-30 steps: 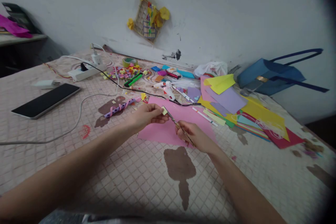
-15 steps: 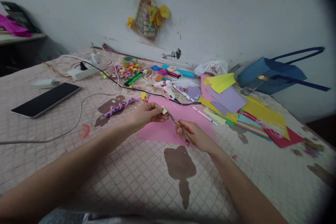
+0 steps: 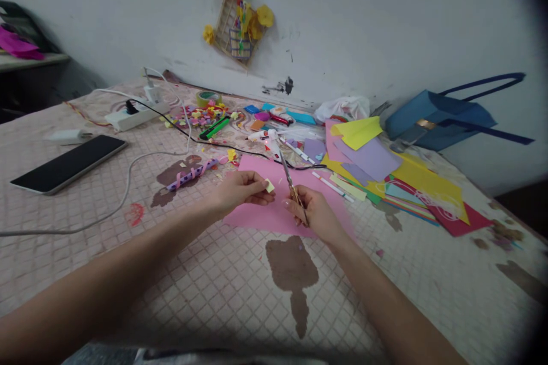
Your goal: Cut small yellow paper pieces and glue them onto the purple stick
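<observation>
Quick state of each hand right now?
Left hand: closed, pinching a small pale-yellow paper piece.
Right hand: closed around the scissors' handles, holding the scissors.

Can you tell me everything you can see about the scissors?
The scissors are in the right hand, which hides part of their handles. The blades look like grey metal, and the handles look golden-brown. The blades point forward, away from the person, above the pink sheet; whether they're fully closed is hard to tell. They're apart from the pale yellow piece in the left hand.
</observation>
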`<state>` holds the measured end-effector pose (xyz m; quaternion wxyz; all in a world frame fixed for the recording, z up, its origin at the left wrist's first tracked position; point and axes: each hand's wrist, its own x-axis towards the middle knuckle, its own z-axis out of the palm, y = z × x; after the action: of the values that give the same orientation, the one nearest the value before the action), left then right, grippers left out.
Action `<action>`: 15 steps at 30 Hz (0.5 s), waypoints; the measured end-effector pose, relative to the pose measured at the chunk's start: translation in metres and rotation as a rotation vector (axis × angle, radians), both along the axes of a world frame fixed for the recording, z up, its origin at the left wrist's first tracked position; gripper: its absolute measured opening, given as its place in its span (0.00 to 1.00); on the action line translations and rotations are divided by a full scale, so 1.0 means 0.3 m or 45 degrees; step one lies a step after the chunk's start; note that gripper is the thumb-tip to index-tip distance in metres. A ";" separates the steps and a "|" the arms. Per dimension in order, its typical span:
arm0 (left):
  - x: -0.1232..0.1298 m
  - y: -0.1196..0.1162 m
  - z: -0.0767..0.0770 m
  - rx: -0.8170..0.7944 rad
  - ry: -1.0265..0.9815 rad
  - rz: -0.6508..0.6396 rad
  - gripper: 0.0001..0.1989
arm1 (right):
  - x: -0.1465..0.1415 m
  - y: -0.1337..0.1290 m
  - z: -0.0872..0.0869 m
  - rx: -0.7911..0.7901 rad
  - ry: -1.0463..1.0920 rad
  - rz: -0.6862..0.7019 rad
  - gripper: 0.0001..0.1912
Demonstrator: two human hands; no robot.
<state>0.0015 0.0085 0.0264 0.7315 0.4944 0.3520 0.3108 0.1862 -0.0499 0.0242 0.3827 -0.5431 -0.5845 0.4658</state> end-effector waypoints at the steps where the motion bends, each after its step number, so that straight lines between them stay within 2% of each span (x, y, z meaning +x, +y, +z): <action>1: 0.008 -0.009 -0.006 0.008 0.027 -0.017 0.11 | -0.011 0.000 -0.004 0.015 0.057 -0.019 0.14; 6: 0.033 -0.041 -0.026 0.052 0.084 -0.090 0.14 | -0.045 -0.009 -0.020 0.008 0.218 -0.044 0.11; 11: 0.023 -0.029 -0.023 0.029 0.143 -0.217 0.15 | -0.037 -0.011 -0.014 -0.048 0.268 -0.070 0.09; 13: 0.019 -0.021 -0.023 0.079 0.171 -0.170 0.14 | -0.034 -0.009 -0.009 -0.087 0.257 -0.066 0.09; 15: 0.018 -0.017 -0.024 0.233 0.189 -0.115 0.13 | -0.035 -0.008 -0.005 -0.132 0.242 -0.050 0.09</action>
<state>0.0069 0.0034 0.0192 0.6685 0.5960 0.3530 0.2708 0.1756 -0.0522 0.0226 0.4167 -0.5268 -0.5099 0.5374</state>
